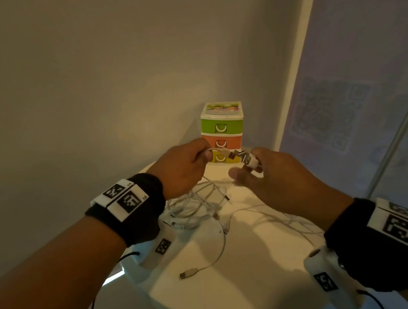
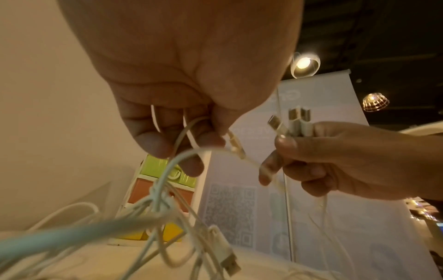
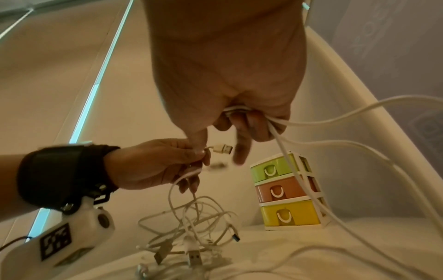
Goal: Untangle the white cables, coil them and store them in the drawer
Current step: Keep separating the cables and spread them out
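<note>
A tangle of white cables lies on the round white table. My left hand hovers above it, pinching one cable just behind its plug; the cable hangs down into the knot. My right hand, close to the left one, grips a bundle of USB plugs with their cables trailing back over the table. The wrist views show the left hand holding the plug, and the right hand holding the upright plugs. The small drawer unit stands behind, all three drawers closed.
A loose USB plug on its cable lies near the table's front. The drawer unit has green, orange and yellow drawers and stands in the corner by the wall. A banner with a QR code stands to the right.
</note>
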Tool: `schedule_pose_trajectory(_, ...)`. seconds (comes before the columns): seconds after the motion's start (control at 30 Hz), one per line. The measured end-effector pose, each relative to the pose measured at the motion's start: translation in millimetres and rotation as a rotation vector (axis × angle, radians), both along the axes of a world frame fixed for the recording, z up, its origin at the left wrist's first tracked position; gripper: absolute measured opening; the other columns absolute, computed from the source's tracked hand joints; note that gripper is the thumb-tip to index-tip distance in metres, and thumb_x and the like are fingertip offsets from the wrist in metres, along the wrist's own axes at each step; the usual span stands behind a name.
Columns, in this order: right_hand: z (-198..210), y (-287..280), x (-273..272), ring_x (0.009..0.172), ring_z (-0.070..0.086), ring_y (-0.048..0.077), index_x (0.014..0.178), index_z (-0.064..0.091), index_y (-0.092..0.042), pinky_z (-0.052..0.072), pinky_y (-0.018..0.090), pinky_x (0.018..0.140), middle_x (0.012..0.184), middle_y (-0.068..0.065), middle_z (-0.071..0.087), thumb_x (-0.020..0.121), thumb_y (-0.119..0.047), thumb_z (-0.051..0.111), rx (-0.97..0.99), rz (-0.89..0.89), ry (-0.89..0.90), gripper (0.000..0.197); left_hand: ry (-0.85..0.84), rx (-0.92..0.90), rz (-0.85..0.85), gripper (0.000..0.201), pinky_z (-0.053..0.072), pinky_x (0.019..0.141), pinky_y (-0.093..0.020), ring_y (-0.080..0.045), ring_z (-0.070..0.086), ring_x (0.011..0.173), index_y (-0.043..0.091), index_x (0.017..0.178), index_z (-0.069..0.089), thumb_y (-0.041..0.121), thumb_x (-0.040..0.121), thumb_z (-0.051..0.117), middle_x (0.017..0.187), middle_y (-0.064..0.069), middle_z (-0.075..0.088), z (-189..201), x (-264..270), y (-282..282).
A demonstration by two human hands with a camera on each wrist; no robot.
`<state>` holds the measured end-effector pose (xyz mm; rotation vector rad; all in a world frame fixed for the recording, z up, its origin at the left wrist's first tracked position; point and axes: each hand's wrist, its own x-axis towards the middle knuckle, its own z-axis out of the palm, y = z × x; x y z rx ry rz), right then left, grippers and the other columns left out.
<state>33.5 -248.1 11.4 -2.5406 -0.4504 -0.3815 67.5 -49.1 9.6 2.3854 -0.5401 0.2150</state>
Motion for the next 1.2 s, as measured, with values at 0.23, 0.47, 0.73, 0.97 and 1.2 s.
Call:
schedule_pose_trajectory(0.23, -5, 23, 23, 0.069, 0.057, 0.014, 0.097, 0.056, -0.016, 0.045, 0.031, 0.060, 0.081, 0.001, 0.063, 0.099, -0.048, 0.028, 0.106, 0.088, 0.050, 0.042, 0.134, -0.174, -0.068, 0.015, 0.048, 0.054, -0.010, -0.006, 0.069, 0.073, 0.032, 0.099, 0.053, 0.036, 0.102, 0.038, 0.092, -0.001, 0.073, 3, -10, -14)
schedule_pose_trajectory(0.47, 1, 48, 30, 0.070, 0.059, 0.017, 0.099, 0.062, -0.010, 0.043, 0.027, 0.056, 0.083, 0.006, 0.064, 0.101, -0.025, 0.038, 0.403, 0.010, 0.106, 0.028, 0.197, -0.378, -0.066, 0.016, 0.057, 0.076, -0.031, -0.020, 0.068, 0.079, 0.025, 0.092, 0.060, 0.020, 0.100, 0.046, 0.088, -0.004, 0.070, -1, -7, -20)
schedule_pose_trajectory(0.73, 25, 41, 35, 0.061, 0.058, 0.007, 0.102, 0.055, -0.013, 0.040, 0.011, 0.037, 0.085, -0.001, 0.067, 0.101, -0.024, 0.034, 0.809, -0.151, 0.026, 0.023, 0.145, -0.070, -0.070, 0.018, 0.045, 0.065, -0.016, -0.003, 0.058, 0.066, 0.013, 0.096, 0.067, 0.023, 0.097, 0.053, 0.074, 0.008, 0.064, -9, 4, -11)
schedule_pose_trajectory(0.97, 52, 9, 37, 0.051, 0.052, 0.015, 0.086, 0.046, -0.023, 0.054, 0.038, 0.055, 0.061, -0.002, 0.048, 0.098, -0.033, 0.037, 1.081, -0.134, -0.210, 0.019, 0.141, 0.036, -0.060, 0.028, 0.043, 0.070, -0.024, -0.012, 0.053, 0.070, 0.015, 0.100, 0.067, 0.035, 0.099, 0.047, 0.081, 0.003, 0.062, -9, 6, -1)
schedule_pose_trajectory(1.2, 20, 20, 11, 0.077, 0.057, 0.020, 0.108, 0.045, -0.013, 0.043, 0.031, 0.059, 0.092, 0.001, 0.058, 0.095, -0.037, 0.049, -0.129, 0.075, -0.141, 0.028, -0.050, 0.057, -0.081, 0.018, 0.036, 0.063, -0.015, 0.004, 0.050, 0.064, 0.037, 0.097, 0.058, 0.031, 0.101, 0.041, 0.075, 0.020, 0.055, 10, -1, -13)
